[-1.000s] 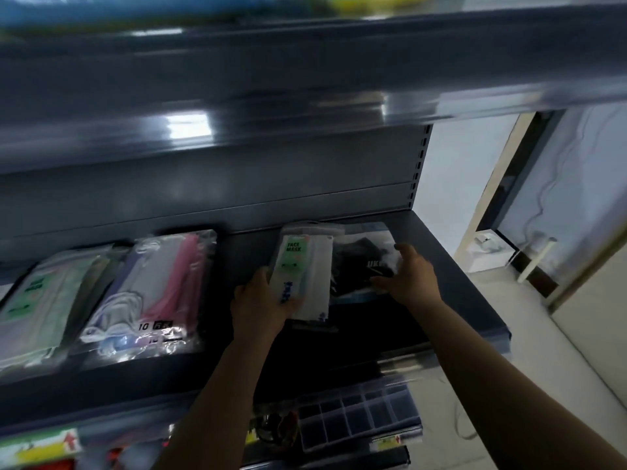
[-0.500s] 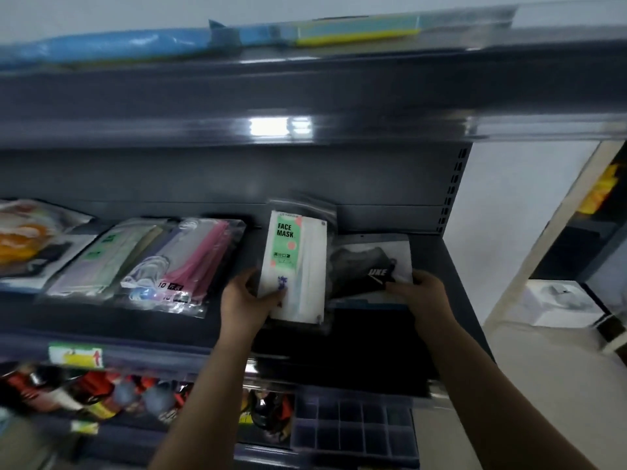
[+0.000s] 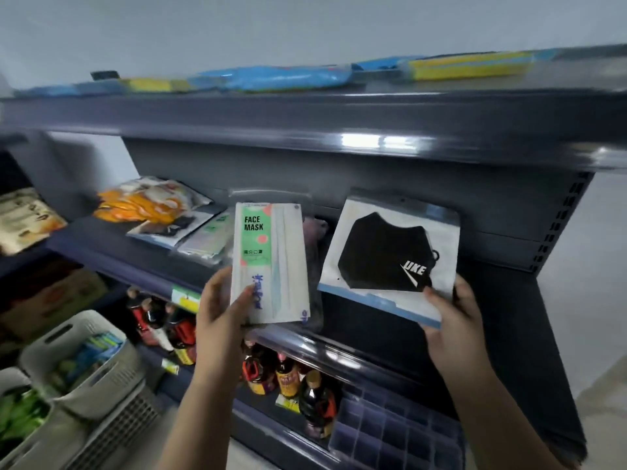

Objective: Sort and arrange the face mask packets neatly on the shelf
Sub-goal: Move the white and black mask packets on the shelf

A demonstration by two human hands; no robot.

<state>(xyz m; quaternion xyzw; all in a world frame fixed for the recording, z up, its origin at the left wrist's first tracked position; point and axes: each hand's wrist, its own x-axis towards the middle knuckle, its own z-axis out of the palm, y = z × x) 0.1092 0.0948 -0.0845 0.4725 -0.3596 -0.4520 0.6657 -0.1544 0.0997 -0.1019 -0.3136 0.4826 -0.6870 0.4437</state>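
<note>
My left hand [image 3: 222, 313] grips the lower left edge of a white and green packet [image 3: 269, 262] marked FACE MASK and holds it upright in front of the middle shelf [image 3: 112, 257]. My right hand [image 3: 451, 320] pinches the lower right corner of a clear packet with a black mask [image 3: 386, 252], also lifted off the shelf and tilted. Behind the green packet a pinkish packet [image 3: 314, 232] shows partly. Further left on the shelf lie a pale green packet [image 3: 207, 239], a dark mask packet [image 3: 166, 228] and an orange packet [image 3: 149, 201].
The top shelf [image 3: 305, 110] carries blue and yellow packets [image 3: 278, 78]. Dark bottles [image 3: 288, 378] and a compartment box [image 3: 390, 432] stand on the lower shelf. White baskets [image 3: 81, 361] with goods sit at the lower left. The shelf end is at the right.
Both hands have lifted their packets off the shelf and raised them upright. The view has swung left and up, so more of the shelf and the baskets now show.
</note>
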